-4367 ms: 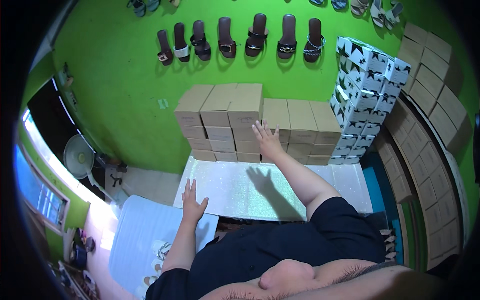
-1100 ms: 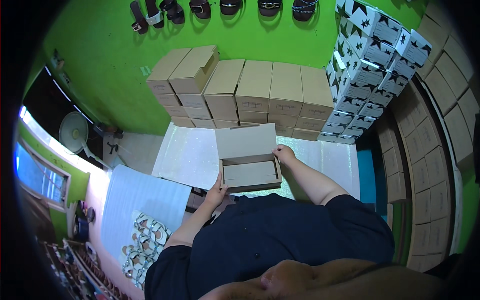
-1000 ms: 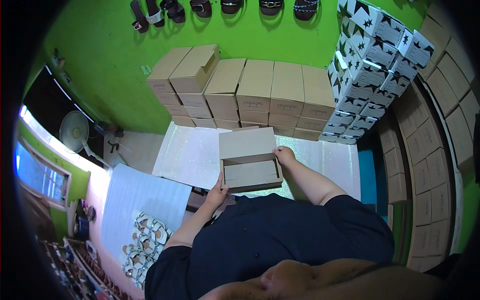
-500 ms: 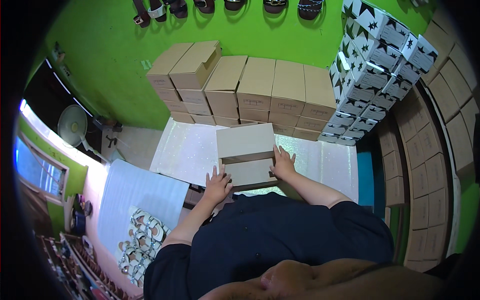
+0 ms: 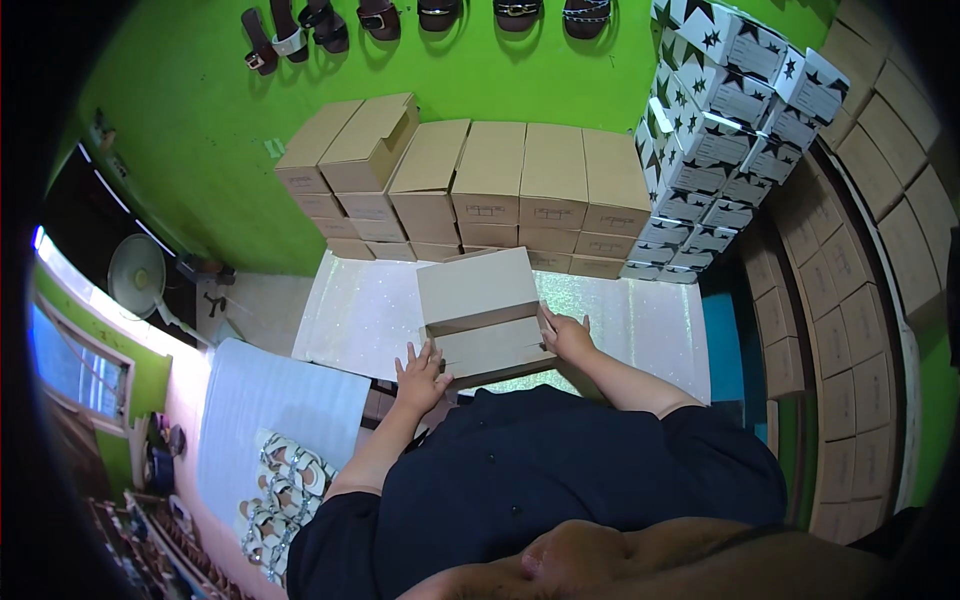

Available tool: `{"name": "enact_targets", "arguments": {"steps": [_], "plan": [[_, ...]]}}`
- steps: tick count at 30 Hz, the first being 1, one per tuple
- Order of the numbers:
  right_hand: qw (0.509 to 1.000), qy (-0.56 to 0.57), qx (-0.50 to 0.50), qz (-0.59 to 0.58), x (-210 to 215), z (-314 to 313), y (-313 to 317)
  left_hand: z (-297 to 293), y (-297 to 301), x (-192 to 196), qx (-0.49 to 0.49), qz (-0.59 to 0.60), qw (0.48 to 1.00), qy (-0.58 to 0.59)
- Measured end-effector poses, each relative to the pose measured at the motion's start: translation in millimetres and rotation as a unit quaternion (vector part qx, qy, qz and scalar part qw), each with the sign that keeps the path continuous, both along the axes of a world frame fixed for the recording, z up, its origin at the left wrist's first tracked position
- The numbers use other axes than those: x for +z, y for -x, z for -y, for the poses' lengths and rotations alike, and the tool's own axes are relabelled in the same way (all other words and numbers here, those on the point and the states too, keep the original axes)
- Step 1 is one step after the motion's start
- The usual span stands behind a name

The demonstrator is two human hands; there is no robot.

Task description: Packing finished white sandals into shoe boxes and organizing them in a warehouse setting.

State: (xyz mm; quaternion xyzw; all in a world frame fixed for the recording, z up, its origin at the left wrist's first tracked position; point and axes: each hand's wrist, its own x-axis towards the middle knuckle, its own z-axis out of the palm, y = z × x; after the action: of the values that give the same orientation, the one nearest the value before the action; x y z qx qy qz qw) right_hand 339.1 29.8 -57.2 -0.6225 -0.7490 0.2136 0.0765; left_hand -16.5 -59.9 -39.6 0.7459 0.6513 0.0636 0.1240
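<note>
Cardboard box (image 5: 483, 315) on the glittery mat (image 5: 360, 310) now has its lid down; a second ago it was open. Left hand (image 5: 420, 368) and right hand (image 5: 566, 335) press flat against its sides, fingers spread.

Sandals (image 5: 400, 18) hang on the green wall (image 5: 180, 120) above stacked brown boxes (image 5: 490, 190); a fan (image 5: 137, 277) stands left.

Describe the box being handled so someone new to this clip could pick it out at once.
Start at the green wall with the row of stacked brown boxes along its foot. In front lies a pale glittery mat, and on its near edge sits a plain brown cardboard box, the left hand and right hand at its sides. It alone stands apart from the stacks.
</note>
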Motion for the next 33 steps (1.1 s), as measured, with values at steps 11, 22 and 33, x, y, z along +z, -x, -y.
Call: {"name": "enact_targets", "arguments": {"steps": [11, 22, 33], "plan": [[0.994, -0.107, 0.013, -0.021, 4.7, 13.4, -4.0, -6.2, 10.1, -7.5, -0.007, 0.097, 0.992, 0.077], [0.952, -0.053, 0.289, 0.086, 13.4, 25.6, -10.3, 4.8, 8.1, -25.3, -0.02, 0.111, 0.993, 0.037], [0.944, -0.07, 0.321, -0.036, -13.7, 26.6, -22.7, 10.7, -6.8, -34.2, 0.041, 0.059, 0.995, 0.068]]}}
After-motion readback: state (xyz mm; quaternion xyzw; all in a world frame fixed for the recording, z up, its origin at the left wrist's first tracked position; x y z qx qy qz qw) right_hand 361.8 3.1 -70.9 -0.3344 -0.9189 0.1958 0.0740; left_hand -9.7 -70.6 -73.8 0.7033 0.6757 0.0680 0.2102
